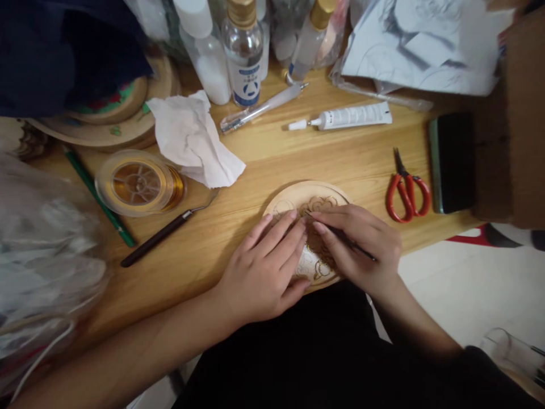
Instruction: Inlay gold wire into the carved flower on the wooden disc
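Note:
A round wooden board lies at the table's front edge, against my dark clothing. Its white surface carries drawn outlines and curls of gold wire. My left hand rests flat across the board's left part, fingers stretched out and slightly apart. In my right hand a slim dark pointed tool, much like tweezers, is pinched between thumb and fingers. Its tip points at the wire pattern, close to my left fingertips. My hands cover much of the pattern, and whether the tip grips any wire is too small to tell.
Left of the board are a crumpled tissue, a gold wire spool, a dark-handled hooked tool and a green pencil. Bottles, a glue tube, red-handled pliers and a phone stand or lie beyond.

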The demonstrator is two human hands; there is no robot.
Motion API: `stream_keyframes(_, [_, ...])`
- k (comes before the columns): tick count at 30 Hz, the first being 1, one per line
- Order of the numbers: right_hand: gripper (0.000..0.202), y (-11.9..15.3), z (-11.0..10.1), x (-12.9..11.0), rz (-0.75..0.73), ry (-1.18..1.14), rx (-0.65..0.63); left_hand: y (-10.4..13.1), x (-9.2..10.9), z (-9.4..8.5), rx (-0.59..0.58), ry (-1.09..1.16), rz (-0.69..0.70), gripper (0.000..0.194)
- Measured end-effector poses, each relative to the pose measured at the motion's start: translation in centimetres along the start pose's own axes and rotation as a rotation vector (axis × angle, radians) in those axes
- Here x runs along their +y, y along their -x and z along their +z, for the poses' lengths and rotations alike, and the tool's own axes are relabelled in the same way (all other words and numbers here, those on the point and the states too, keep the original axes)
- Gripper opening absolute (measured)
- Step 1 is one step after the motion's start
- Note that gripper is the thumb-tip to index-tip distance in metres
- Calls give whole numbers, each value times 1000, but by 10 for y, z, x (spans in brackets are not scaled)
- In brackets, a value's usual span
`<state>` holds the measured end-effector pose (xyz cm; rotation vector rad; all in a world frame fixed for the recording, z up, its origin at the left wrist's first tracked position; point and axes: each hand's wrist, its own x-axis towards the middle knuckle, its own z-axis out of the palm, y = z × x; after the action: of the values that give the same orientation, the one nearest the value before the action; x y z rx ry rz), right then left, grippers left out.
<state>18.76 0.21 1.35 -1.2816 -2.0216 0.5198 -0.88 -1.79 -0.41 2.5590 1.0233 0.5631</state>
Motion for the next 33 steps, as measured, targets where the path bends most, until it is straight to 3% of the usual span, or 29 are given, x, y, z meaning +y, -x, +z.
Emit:
stream_keyframes(6, [18,2,6,-9,99,1,79,0,0,0,-15,5,-4,53])
stream_keyframes(13, [21,4,11,-14,94,35,135,0,0,0,-19,16,-6,54])
stream_keyframes(33, [23,8,7,-11,69,66,130,-3,-1,0,1,-8,-1,53])
